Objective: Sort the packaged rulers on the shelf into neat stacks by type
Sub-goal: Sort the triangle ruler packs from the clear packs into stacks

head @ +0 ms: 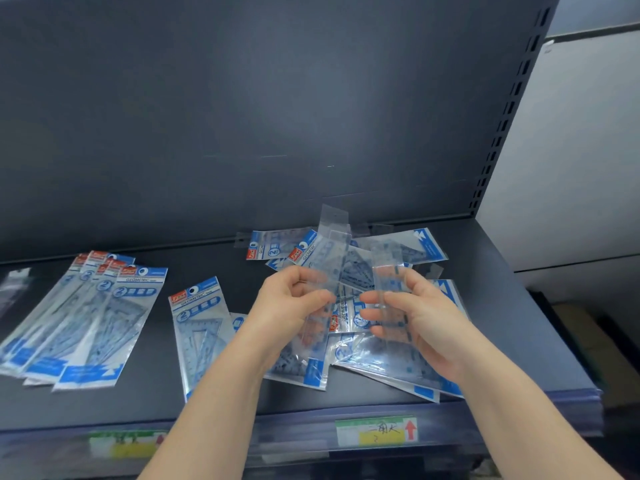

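A narrow clear ruler pack (329, 251) stands nearly upright above the shelf (156, 403), pinched low down between the thumb and curled fingers of the left hand (291, 303). Its print is smeared by motion blur, and its lower end is lost behind the fingers. Just beside it, the right hand (422, 317) pinches a second narrow pack (388, 268), also blurred, with its fingers folded round the edge.

Beneath both hands lies a loose pile (381, 355) of blue-and-clear triangle-set packs, overlapping at all angles; the hands and forearms cover much of it, so no count is possible. A single pack (201, 323) lies left of the pile, its lower corner hidden by the left forearm. Farther left is a fanned stack (86, 317) of the same packs. At the left edge a clear packet (15, 285) is too blurred to identify. On the shelf's front rail, a price label (375, 431) carries handwriting that is hard to read.
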